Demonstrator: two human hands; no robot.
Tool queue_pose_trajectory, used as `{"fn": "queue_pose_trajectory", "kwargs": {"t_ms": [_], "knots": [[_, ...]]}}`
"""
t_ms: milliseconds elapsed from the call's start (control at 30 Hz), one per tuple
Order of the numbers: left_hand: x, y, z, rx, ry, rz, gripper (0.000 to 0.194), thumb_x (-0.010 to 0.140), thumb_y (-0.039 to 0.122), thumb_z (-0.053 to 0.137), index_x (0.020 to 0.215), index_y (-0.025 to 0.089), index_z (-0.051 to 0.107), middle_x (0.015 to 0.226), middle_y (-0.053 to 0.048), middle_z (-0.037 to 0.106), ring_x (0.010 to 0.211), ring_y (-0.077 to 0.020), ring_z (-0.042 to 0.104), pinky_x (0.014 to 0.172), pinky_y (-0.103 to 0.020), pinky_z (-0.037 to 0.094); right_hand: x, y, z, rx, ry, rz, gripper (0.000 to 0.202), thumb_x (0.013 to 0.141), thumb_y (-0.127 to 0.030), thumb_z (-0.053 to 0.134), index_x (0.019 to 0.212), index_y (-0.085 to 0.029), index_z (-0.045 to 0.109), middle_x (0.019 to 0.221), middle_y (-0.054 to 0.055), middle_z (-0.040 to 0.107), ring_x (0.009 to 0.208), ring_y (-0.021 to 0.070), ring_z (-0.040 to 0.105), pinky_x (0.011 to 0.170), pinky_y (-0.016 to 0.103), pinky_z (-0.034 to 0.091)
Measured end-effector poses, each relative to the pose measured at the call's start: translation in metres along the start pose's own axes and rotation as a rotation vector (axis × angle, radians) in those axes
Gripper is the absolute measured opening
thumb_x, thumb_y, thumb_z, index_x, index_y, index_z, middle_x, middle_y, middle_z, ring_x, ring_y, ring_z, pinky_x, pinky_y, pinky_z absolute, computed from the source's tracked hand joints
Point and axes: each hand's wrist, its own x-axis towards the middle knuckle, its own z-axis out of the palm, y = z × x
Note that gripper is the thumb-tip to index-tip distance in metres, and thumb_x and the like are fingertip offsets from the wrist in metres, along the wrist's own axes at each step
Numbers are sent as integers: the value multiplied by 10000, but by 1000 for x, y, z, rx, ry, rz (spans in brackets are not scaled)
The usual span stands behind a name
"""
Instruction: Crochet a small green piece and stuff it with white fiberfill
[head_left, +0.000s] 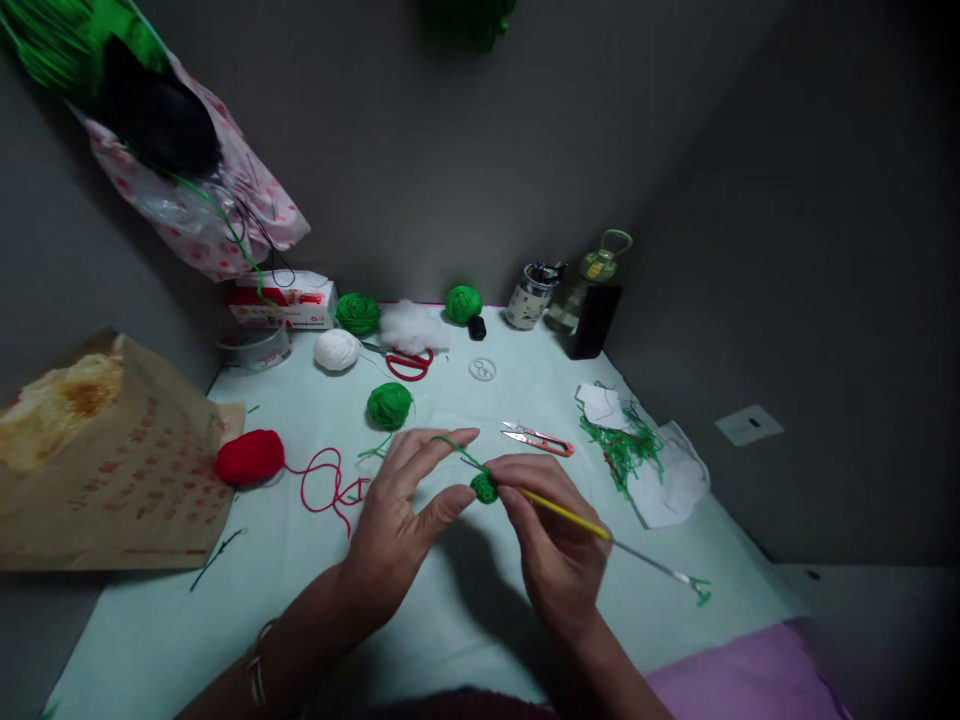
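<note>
A small round green crochet piece sits between my two hands above the table. My left hand has its index finger stretched out, with green yarn running across it to the piece. Its thumb tip meets the left edge of the piece; the other fingers are partly hidden. My right hand is closed round a crochet hook with a yellow grip, its fingertips at the piece's right side. The hook's thin metal shaft points down to the right, toward green scraps. A green yarn ball lies beyond my left hand.
Thread snips and red-handled scissors lie beyond my hands. Red yarn and a paper bag are at left. Yarn scraps, a pen cup and a bottle stand or lie at right.
</note>
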Motion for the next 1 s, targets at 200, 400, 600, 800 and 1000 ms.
{"fn": "queue_pose_trajectory", "kwargs": {"t_ms": [200, 400, 600, 800, 1000], "knots": [[-4, 8, 14, -621, -19, -411, 500, 807, 292, 808, 1291, 275, 680, 908, -13, 653, 724, -117, 469, 663, -225, 414, -7, 4, 7, -248, 22, -223, 464, 857, 49, 623, 1190, -267, 691, 1033, 62, 667, 914, 157, 677, 746, 284, 586], [-5, 10, 15, -606, 114, -393, 608, 789, 252, 822, 1359, 265, 612, 874, -4, 642, 656, -92, 443, 528, -190, 340, -12, 8, 8, -317, -14, -225, 455, 886, 2, 597, 1227, -289, 679, 975, 57, 671, 854, 172, 681, 706, 298, 593], [-5, 8, 14, -955, -88, -592, 565, 808, 235, 796, 1340, 195, 611, 681, 75, 485, 449, -4, 175, 405, -151, 178, -21, 13, 11, -430, 28, -384, 488, 897, -42, 620, 1302, -309, 668, 1093, 78, 701, 983, 221, 691, 779, 356, 599], [0, 8, 3, -963, -47, -591, 462, 815, 152, 763, 1262, 145, 646, 649, 96, 417, 439, 10, 151, 411, -148, 172, -4, 2, 3, 192, 49, 117, 225, 967, -149, 552, 1001, -265, 742, 874, 35, 678, 785, 172, 644, 709, 337, 553], [-2, 11, 1, -840, -39, -514, 474, 817, 209, 761, 1276, 219, 642, 804, 47, 512, 439, 19, 194, 412, -174, 174, 4, 10, 9, 393, -13, 245, 186, 965, -202, 593, 998, -268, 764, 937, 36, 695, 778, 150, 629, 704, 307, 530]]}}
